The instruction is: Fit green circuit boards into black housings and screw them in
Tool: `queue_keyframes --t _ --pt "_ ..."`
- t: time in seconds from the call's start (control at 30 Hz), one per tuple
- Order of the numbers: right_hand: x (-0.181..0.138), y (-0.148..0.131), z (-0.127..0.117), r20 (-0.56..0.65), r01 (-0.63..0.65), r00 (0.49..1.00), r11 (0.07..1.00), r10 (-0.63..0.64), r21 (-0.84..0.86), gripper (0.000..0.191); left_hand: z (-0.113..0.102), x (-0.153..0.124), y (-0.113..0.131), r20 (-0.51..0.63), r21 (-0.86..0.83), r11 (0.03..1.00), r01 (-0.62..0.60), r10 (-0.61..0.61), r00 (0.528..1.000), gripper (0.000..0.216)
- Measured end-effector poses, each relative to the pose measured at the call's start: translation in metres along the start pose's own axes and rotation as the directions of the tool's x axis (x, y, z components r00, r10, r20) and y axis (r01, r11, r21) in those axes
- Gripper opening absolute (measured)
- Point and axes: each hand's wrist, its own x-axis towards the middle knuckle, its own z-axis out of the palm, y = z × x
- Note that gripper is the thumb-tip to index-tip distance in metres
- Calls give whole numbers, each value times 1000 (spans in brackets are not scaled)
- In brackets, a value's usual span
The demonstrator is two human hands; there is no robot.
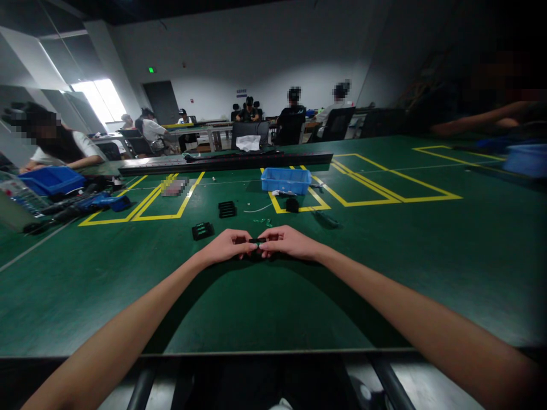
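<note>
Both hands meet above the green table (273,307), pinching one small dark piece (257,241) between them. My left hand (228,245) grips its left end, and my right hand (285,242) has the right end. The piece is mostly covered by fingers, so its kind is not clear. Just beyond the hands lie small shiny green bits (264,222). Left of them sits a black slotted tray (202,230) with green pieces in it, and farther back another black slotted tray (227,209). A small black block (292,205) lies beyond my right hand.
A blue bin (286,181) stands behind the black block, near a clear plastic bag (325,219). Yellow tape marks the table. A long black bar (226,164) runs along the far side. A blue tray (53,181) and tools lie at left. Other people sit around the room.
</note>
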Motion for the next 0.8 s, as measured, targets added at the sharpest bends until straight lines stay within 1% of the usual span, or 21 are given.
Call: queue_keyframes --t 0.23,0.53,0.8 --pt "0 1 0 2 5 1000 1000 -5 -8 42 0 0 0 -3 3 1000 -1 1 1000 37" --pt "2 5 -1 -5 15 1000 1000 -15 -14 41 0 1 -2 1 0 1000 4 -4 1000 38" --pt "1 2 0 -6 13 1000 1000 -13 -11 40 0 1 -4 -1 3 1000 2 -2 1000 37"
